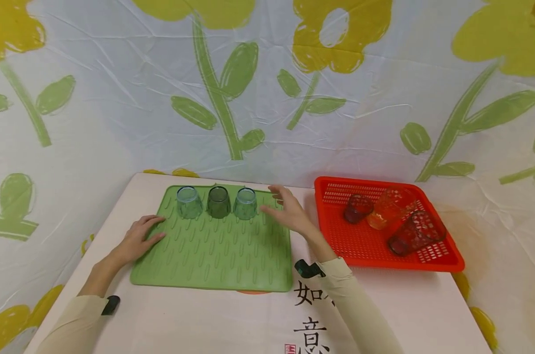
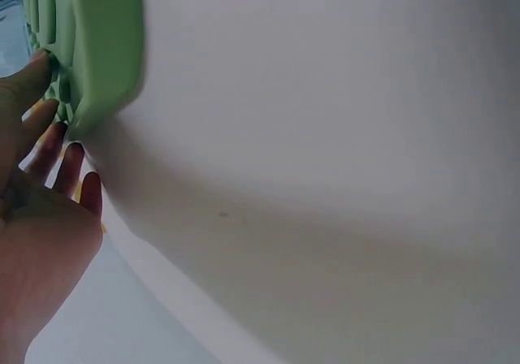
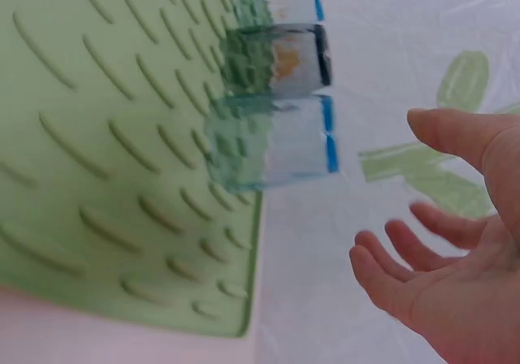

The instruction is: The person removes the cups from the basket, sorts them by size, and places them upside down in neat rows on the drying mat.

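Three glasses stand upside down in a row along the back of a green drying mat [image 1: 214, 255]: a pale blue glass [image 1: 189, 204] on the left, a grey glass [image 1: 218, 203] in the middle and another blue glass [image 1: 245, 204] on the right. My left hand [image 1: 139, 239] rests at the mat's left edge, fingers relaxed, gripping nothing. Just right of the row, my right hand [image 1: 287, 211] is held in the air with its fingers spread and nothing in it. The right wrist view shows a gap between this hand [image 3: 455, 250] and the nearest blue glass [image 3: 284, 143].
On the right stands a red plastic basket [image 1: 388, 265]. Inside lie a small dark tumbler [image 1: 358, 208], a clear glass [image 1: 388, 209] and a tall dark glass [image 1: 415, 235]. A flowered cloth [image 1: 267, 93] hangs behind the white table [image 1: 196, 319].
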Available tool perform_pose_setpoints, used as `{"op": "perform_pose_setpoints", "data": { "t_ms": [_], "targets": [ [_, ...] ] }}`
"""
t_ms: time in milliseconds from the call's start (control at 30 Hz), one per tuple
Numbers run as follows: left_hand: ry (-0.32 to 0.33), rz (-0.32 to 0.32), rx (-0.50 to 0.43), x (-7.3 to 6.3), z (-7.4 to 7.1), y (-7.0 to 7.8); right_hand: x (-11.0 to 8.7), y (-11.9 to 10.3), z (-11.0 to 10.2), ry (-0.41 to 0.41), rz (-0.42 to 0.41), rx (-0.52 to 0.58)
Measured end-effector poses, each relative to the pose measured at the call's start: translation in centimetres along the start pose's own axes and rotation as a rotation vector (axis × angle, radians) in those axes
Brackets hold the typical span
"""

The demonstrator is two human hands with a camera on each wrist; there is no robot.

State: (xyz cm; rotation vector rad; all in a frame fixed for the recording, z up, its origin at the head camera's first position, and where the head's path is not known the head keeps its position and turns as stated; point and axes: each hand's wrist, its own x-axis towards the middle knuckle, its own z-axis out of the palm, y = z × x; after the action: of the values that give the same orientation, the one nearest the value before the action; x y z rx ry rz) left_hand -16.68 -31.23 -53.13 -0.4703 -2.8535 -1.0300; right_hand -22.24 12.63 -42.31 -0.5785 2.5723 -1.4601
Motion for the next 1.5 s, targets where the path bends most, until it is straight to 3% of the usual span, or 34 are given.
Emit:
{"op": "perform_pose_setpoints", "data": {
  "t_ms": [200,400,633,867,1067,1200,1500],
  "targets": [
    [-0.002,-0.012,0.002,-0.2,-0.1,0.1,-0.4,-0.1,-2.3,0.041,-0.092,-0.033],
    [-0.007,-0.014,0.001,0.0,0.0,0.2,-0.9,0.0,-4.9,0.141,-0.113,-0.068],
    [-0.002,-0.012,0.001,0.0,0.2,0.3,-1.5,0.7,-7.9,0.209,-0.046,-0.136],
    [0.012,0.024,0.004,-0.1,0.3,0.1,-2.0,2.0,-10.9,0.235,-0.007,-0.194],
    [0.006,0.013,-0.002,-0.1,0.3,0.1,-2.5,3.0,-13.2,0.249,0.052,-0.254],
    [0.011,0.012,-0.011,-0.2,0.4,0.1,-2.9,3.6,-14.4,0.245,0.101,-0.292],
    [0.014,0.028,-0.016,0.0,0.4,0.0,-4.2,5.7,-16.3,0.199,0.254,-0.266]
  ]
}}
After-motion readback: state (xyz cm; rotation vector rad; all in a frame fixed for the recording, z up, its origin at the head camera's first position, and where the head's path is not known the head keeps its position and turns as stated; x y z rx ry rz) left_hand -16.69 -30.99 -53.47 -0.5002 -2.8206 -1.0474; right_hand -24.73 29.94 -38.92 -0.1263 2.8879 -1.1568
